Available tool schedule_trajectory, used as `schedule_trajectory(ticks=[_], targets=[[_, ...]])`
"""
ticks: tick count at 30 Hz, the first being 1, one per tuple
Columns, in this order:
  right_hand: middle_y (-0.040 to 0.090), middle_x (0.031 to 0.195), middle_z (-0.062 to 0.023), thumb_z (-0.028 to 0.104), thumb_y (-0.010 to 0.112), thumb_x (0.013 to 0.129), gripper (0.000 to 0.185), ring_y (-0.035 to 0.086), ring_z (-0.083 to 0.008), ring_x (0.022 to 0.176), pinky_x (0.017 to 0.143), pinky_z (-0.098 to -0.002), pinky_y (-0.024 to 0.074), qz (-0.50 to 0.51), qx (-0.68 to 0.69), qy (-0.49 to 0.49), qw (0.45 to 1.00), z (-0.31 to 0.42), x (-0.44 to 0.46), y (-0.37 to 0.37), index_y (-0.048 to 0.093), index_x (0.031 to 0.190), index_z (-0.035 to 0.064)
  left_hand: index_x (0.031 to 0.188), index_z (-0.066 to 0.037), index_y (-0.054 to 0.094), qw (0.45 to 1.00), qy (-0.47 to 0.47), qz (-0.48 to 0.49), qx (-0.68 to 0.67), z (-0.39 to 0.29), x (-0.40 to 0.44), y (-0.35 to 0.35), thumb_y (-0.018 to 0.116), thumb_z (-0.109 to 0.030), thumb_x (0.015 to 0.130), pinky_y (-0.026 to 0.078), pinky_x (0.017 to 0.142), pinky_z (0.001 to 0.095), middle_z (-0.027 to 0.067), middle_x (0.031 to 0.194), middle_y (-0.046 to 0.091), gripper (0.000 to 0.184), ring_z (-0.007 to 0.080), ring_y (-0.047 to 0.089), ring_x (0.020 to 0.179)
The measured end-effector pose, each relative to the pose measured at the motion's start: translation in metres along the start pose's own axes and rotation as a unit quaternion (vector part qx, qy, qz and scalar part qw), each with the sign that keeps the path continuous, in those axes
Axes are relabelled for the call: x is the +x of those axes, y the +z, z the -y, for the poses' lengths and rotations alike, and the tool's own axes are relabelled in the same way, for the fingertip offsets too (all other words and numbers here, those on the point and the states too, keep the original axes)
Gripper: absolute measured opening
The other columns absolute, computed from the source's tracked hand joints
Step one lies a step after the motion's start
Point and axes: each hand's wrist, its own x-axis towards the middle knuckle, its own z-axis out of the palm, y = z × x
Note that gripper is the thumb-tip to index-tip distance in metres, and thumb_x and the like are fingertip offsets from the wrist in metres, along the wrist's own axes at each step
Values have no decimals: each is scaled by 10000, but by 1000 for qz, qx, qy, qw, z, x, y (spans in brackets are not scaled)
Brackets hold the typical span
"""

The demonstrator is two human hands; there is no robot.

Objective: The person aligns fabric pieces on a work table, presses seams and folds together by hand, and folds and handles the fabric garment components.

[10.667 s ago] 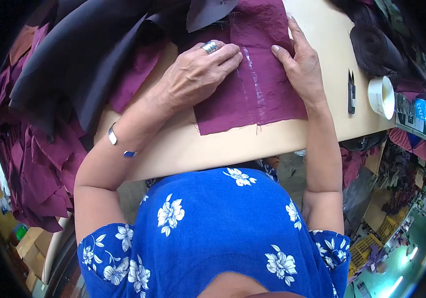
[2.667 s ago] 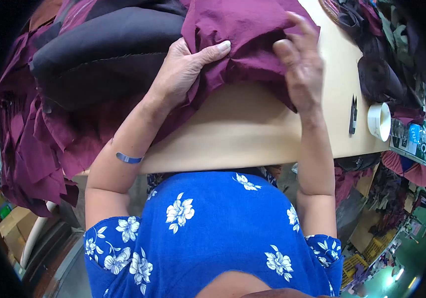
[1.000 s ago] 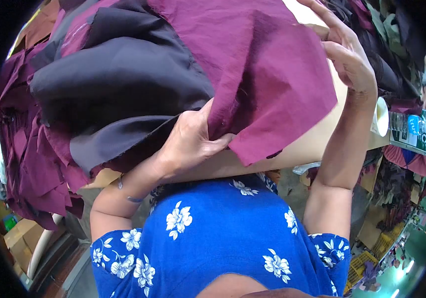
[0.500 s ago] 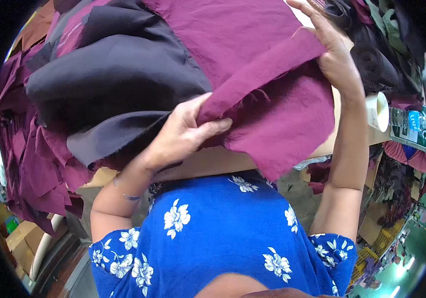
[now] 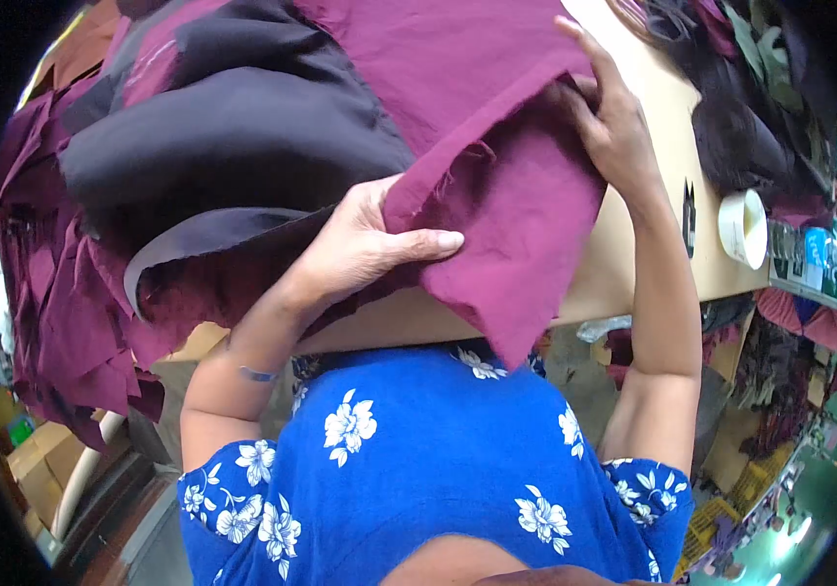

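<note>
A maroon fabric piece [image 5: 535,210] with a frayed edge is folded over at the middle of the table, its corner hanging past the front edge. My left hand [image 5: 360,239] grips the fold's near end, thumb on top and the other fingers hidden beneath. At the far end, my right hand [image 5: 613,132] pinches the cloth's edge by the thumb, with its index finger stretched out. Black fabric [image 5: 233,146] lies in loose folds beside my left hand, next to the flat maroon cloth [image 5: 428,59].
Maroon cloth pieces [image 5: 57,293] hang over the table's left side. To the right, a roll of tape [image 5: 742,230] and a small black tool [image 5: 689,217] lie on the tan tabletop [image 5: 667,264]. Dark fabric rolls [image 5: 745,137] sit at the back right.
My right hand has moved left and slightly nearer, bringing the maroon fabric's far end with it. More tabletop shows at right, including the black tool. My left hand keeps its grip.
</note>
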Motion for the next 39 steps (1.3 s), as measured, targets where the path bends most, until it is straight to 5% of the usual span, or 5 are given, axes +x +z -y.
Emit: schedule_trajectory(ticks=[15, 21, 30, 35, 39], targets=[[514, 1226, -207, -24, 564, 734, 722, 520, -354, 1081, 916, -417, 408, -246, -521, 22, 817, -58, -28, -113, 299, 1392, 110, 1339, -192, 391, 649, 153, -213, 714, 24, -45, -12, 690, -136, 614, 339, 937, 537, 91, 1407, 321, 786, 333, 351, 1254], [440, 1324, -114, 421, 751, 613, 845, 386, -288, 1254, 1059, -466, 247, 105, -311, -251, 910, 42, -55, 22, 414, 1329, 123, 1298, -116, 427, 658, 147, -250, 695, 18, -47, -34, 713, -90, 582, 423, 853, 422, 108, 1143, 501, 771, 303, 502, 1034], [526, 685, -47, -71, 540, 611, 576, 523, -200, 661, 852, -364, 425, 72, -261, -320, 908, 48, -73, 38, 589, 1158, 102, 948, -41, 570, 723, 78, 56, 684, -62, -65, -50, 545, -16, 670, 470, 692, 417, 135, 839, 559, 280, 346, 572, 795], [575, 1099, -131, -44, 475, 786, 417, 574, -226, 968, 924, -351, 401, -207, 78, -264, 939, 17, -19, 25, 508, 1200, -11, 913, -109, 588, 367, 376, -265, 809, -133, 4, -34, 554, -52, 711, 471, 623, 374, 72, 794, 594, 213, 245, 595, 741], [584, 1104, -98, -54, 451, 798, 385, 589, -180, 936, 817, -298, 485, -317, 447, -16, 837, -16, 28, -40, 530, 1163, 41, 1009, -143, 603, 411, 548, -138, 715, -110, 37, 5, 594, -94, 699, 486, 716, 326, 51, 984, 602, 314, 221, 596, 898]])
